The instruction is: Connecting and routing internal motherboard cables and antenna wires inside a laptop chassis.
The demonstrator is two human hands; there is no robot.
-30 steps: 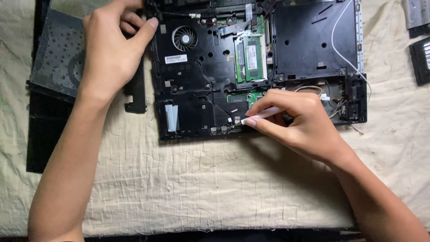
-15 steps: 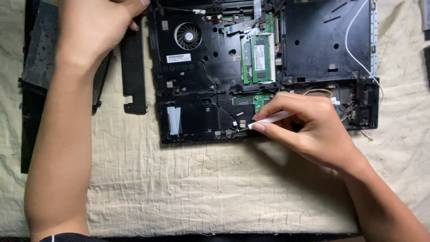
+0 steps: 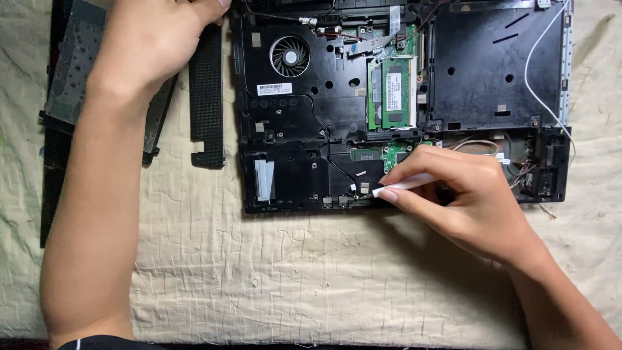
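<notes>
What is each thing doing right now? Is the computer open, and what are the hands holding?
Laptop base: opened up, cover off, insides showing.
Fan: uncovered; spinning or not, cannot tell.
Memory card: seated in its slot.
White tool: held, tip at the base's front edge.
Right hand: pinching the tool.
Left hand: resting at the base's top left corner.
Black strip: lying loose on the cloth.

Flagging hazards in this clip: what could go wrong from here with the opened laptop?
The right hand pinches a thin white tool at the laptop base's front edge; a slip could scratch the green circuit board or snag the thin black wire nearby. The left hand rests at the top left corner, so the base might shift on the wrinkled cloth.
</notes>
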